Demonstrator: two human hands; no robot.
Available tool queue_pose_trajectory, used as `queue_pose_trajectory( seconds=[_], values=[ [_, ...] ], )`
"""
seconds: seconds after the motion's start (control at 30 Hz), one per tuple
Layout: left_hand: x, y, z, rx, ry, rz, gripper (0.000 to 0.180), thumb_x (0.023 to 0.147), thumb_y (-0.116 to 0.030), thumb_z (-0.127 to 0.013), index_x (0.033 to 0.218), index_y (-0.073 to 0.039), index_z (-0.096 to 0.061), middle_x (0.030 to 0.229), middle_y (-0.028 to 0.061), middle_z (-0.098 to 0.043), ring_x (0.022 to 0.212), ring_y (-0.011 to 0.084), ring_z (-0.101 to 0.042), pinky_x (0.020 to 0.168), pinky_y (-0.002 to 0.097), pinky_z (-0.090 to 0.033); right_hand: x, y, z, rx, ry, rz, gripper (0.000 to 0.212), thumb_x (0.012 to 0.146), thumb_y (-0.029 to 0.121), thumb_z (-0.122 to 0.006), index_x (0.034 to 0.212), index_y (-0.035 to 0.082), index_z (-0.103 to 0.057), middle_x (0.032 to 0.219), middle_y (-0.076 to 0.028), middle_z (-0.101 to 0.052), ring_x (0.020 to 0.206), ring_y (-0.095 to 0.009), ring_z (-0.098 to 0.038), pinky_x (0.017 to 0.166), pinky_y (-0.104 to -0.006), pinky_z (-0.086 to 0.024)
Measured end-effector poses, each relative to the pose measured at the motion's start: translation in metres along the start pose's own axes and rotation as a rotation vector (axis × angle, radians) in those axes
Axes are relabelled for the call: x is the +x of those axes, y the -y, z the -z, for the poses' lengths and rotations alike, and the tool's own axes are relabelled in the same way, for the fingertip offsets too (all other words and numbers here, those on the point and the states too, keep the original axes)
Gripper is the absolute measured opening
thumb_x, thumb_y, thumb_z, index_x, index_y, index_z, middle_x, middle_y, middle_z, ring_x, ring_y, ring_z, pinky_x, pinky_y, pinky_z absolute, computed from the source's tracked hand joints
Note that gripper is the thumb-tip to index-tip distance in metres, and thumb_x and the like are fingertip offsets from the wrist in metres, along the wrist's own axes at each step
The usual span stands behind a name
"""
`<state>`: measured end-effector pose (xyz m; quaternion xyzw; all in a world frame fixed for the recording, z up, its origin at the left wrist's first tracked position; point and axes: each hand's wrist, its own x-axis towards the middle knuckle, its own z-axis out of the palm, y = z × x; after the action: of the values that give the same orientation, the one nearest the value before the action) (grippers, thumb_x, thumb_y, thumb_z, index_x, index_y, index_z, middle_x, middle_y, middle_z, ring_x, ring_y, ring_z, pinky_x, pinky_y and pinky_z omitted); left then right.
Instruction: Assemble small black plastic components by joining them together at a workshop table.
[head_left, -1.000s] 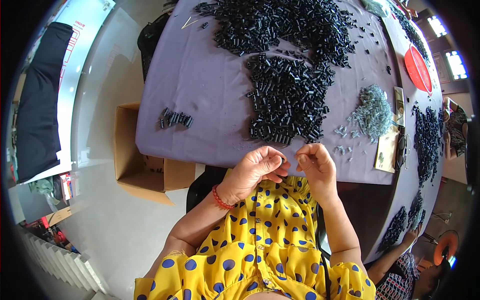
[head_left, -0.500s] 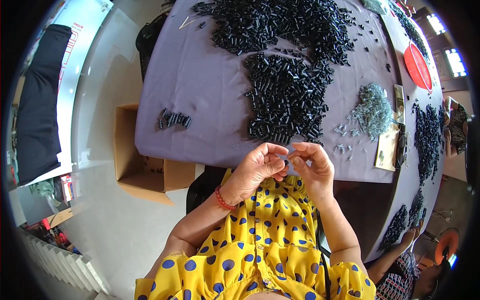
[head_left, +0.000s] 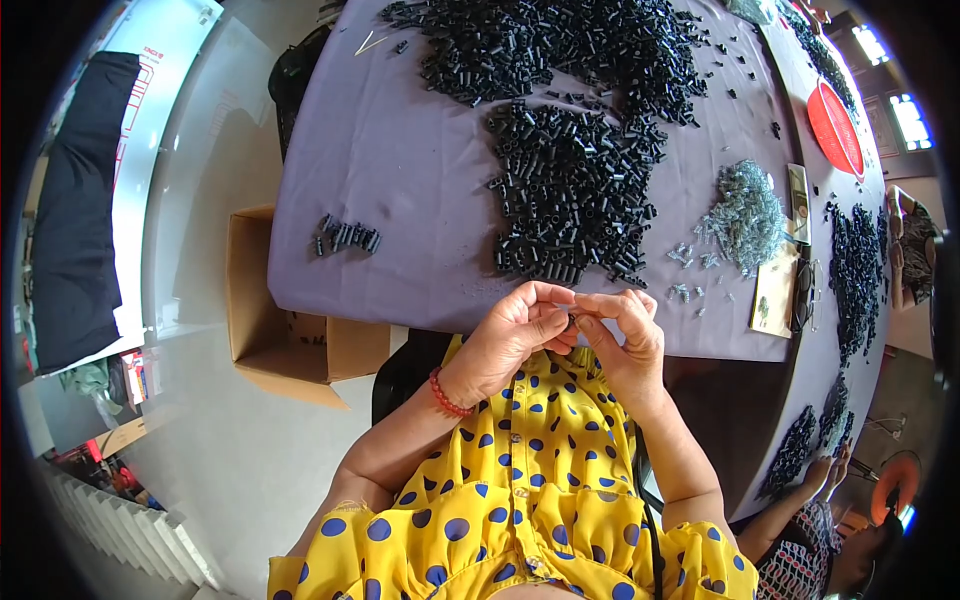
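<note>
Just off the table's near edge, my left hand [head_left: 522, 325] pinches a small black tube [head_left: 571, 321], mostly covered by the fingers. My right hand [head_left: 628, 335] is closed with thumb and forefinger together at the tube's end; whatever it grips is too small to make out. Beyond my hands lies a dense heap of short black tubes [head_left: 570, 200], with a larger heap [head_left: 560, 45] behind it. On the right is a pile of small clear plastic pieces [head_left: 745, 220], several of them scattered towards me. A small group of black tubes [head_left: 348, 236] lies at the table's left.
A lilac cloth [head_left: 400, 150] covers the table. An open cardboard box [head_left: 360, 350] stands on the floor at the left. Eyeglasses [head_left: 803, 300] lie beside a tan card [head_left: 774, 300]. Further right are a red basket [head_left: 835, 128], more black tubes [head_left: 855, 280] and another person's hands [head_left: 826, 474].
My right hand has moved slightly left, and its fingers have bent in against the small black tube at my left fingertips. My left hand has barely moved.
</note>
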<state>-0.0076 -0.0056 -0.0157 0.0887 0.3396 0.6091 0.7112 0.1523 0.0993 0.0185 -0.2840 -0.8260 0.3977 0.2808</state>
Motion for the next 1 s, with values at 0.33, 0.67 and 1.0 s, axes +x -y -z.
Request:
queue_pose_trajectory(
  seconds=[0.33,0.67,1.0],
  values=[
    [0.002,-0.003,-0.004,0.042,-0.026,0.017,0.035,0.102,-0.015,-0.067,0.131,-0.003,-0.054,0.103,0.0003,-0.063,0.095,0.0096,-0.066,0.088,0.0242,-0.055,-0.001,0.002,0.006,-0.221,0.017,0.178,0.024,0.081,0.003,-0.076,0.102,0.014,-0.071,0.092,0.003,-0.067,0.085,-0.018,-0.063,0.089,-0.0379,-0.035],
    [0.007,-0.003,-0.004,0.324,-0.086,-0.015,0.032,0.103,-0.018,-0.066,0.128,-0.002,-0.055,0.1,0.0041,-0.068,0.088,0.0126,-0.069,0.078,0.0268,-0.059,-0.031,-0.055,0.045,-0.68,-0.369,-0.048,0.026,0.086,0.004,-0.074,0.11,0.014,-0.072,0.086,0.0,-0.066,0.082,-0.017,-0.064,0.089,-0.0372,-0.038],
    [0.011,0.0,0.008,0.31,-0.059,-0.015,0.03,0.105,-0.018,-0.061,0.128,-0.001,-0.054,0.101,0.0072,-0.067,0.089,0.0154,-0.07,0.081,0.0295,-0.06,-0.037,-0.059,0.035,-0.715,-0.327,0.02,0.035,0.083,0.002,-0.074,0.116,0.014,-0.072,0.087,0.0,-0.063,0.084,-0.019,-0.063,0.089,-0.0374,-0.037]
  ],
)
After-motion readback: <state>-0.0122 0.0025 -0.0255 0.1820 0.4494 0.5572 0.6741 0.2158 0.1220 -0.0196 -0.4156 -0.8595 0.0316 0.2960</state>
